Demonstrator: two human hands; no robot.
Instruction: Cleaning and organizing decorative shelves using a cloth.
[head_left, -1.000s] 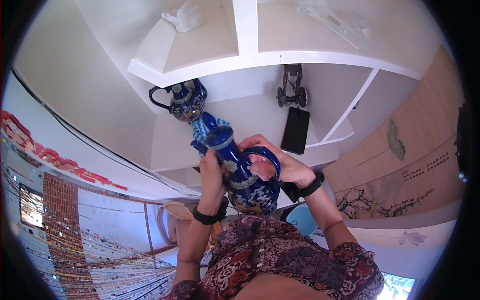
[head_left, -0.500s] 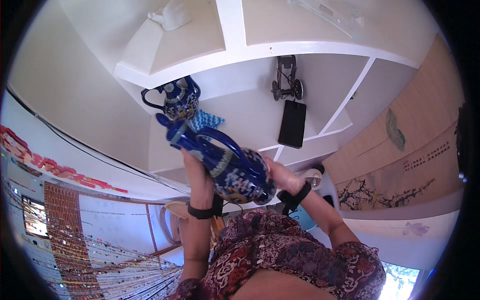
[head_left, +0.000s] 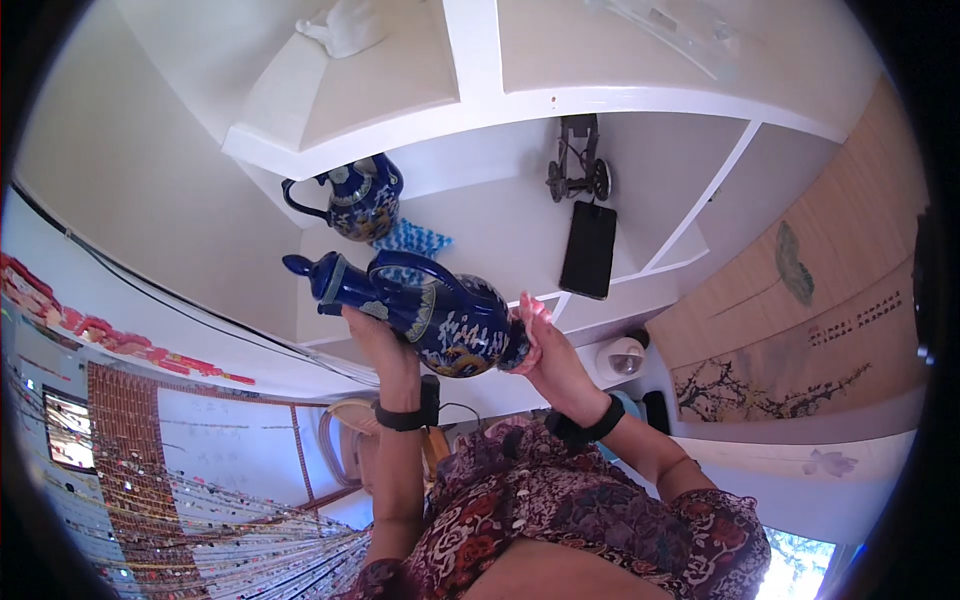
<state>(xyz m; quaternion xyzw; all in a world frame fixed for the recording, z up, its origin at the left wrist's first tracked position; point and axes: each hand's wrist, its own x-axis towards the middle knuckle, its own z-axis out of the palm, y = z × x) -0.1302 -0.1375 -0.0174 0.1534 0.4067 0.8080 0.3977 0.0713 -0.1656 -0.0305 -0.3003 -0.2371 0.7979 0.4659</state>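
Note:
My hands hold a dark blue lidded porcelain ewer (head_left: 460,325) with a floral pattern. It lies tilted on its side, its pointed lid toward the left and its foot toward the right. Under the neck and shoulder, my left hand (head_left: 378,345) is closed, its fingers partly hidden behind the ewer. My right hand (head_left: 555,370) grips the foot, with a pink cloth (head_left: 529,330) showing between hand and porcelain. Beyond, on the white shelf (head_left: 480,215), stands a matching blue ewer (head_left: 358,205). A blue-and-white patterned cloth (head_left: 415,238) lies beside it.
A black phone (head_left: 588,250) lies on the shelf, with a dark wheeled model (head_left: 578,170) behind it. A white hand-shaped ornament (head_left: 345,30) sits on the upper shelf. A cable (head_left: 190,295) runs along the left, above a bead curtain (head_left: 250,530).
The ewer has swung to lie flatter and shifted left, its lid moving left and down. My right hand has turned around its foot, and more of the pink cloth shows.

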